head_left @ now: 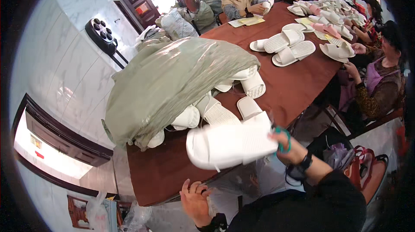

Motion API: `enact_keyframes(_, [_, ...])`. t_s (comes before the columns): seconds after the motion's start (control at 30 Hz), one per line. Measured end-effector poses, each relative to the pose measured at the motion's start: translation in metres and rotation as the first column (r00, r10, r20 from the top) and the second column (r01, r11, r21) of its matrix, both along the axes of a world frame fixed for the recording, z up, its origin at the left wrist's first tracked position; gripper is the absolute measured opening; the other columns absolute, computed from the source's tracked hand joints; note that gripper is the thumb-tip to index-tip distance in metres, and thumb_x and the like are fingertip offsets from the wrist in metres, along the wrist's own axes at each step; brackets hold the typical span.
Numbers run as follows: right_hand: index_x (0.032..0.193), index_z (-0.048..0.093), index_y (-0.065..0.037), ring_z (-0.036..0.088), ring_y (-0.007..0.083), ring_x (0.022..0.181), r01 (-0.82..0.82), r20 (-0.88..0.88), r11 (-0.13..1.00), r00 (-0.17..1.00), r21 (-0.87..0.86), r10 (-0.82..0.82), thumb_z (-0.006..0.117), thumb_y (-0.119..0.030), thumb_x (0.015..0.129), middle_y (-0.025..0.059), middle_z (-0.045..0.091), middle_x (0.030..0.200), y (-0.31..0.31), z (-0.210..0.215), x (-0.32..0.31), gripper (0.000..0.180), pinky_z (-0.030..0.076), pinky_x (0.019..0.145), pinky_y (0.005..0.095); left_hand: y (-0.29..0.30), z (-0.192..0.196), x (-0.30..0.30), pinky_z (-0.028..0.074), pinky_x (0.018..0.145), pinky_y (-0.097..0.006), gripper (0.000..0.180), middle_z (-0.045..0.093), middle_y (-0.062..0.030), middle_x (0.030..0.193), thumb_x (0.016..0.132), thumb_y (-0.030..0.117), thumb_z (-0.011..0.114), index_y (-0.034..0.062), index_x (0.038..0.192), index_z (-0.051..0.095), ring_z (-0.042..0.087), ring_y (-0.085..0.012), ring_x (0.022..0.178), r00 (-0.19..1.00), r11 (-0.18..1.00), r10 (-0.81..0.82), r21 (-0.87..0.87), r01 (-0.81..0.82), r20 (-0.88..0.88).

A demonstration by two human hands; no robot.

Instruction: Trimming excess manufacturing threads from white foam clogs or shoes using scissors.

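My right hand [290,147] grips one end of a white slide sandal [231,141], which is blurred and held up over the near edge of the table. Around the fingers of that hand shows a teal loop handle [283,139]; what it belongs to is mostly hidden. Below the table edge, my left hand [196,204] is open, with its fingers apart and slightly bent. Behind the held sandal lie more white slides [218,112], several of them spilling from a large grey-green sack [173,81] on the table.
The long table has a brown cover [151,176]. Two white slides [295,53] lie farther along, before a heap of white and pink ones [333,14]. Several people sit around it; one at the right holds a sandal [337,52]. Stuffed sacks [177,23] stand behind, and a bag [367,171] is at lower right.
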State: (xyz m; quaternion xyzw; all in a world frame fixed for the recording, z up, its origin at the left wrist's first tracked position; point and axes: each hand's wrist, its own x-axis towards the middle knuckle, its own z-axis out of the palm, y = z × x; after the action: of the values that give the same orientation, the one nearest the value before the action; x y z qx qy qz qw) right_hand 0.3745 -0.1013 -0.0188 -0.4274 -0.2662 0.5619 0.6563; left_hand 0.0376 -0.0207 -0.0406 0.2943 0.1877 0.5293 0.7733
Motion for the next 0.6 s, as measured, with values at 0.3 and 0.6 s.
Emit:
enact_keyframes(0.3, [0.109, 0.055, -0.008, 0.061, 0.0131, 0.092, 0.525, -0.542, 0.790, 0.784, 0.318, -0.303, 0.063, -0.013, 0.086, 0.0051, 0.065, 0.107, 0.073, 0.023, 0.157, 0.025, 0.044, 0.070, 0.0266, -0.014, -0.010, 0.016, 0.053, 0.071, -0.040, 0.032, 0.058, -0.0168, 0.100, 0.095, 0.022, 0.048, 0.0006, 0.118, 0.044, 0.061, -0.0265, 0.084, 0.913, 1.000, -0.029, -0.005, 0.030, -0.406])
enact_keyframes(0.6, [0.113, 0.048, -0.013, 0.061, 0.0381, 0.080, 0.090, 0.995, 0.996, 0.101, -0.022, 0.013, 0.079, -0.033, 0.066, 0.0170, 0.061, 0.082, 0.049, -0.011, 0.062, 0.059, 0.047, 0.065, 0.0418, 0.033, -0.014, 0.061, 0.048, 0.080, -0.033, 0.037, 0.054, -0.0157, 0.116, 0.094, 0.016, 0.051, 0.0003, 0.125, 0.040, 0.058, -0.0207, 0.092, 0.738, 0.929, -0.008, 0.268, 0.255, -0.675])
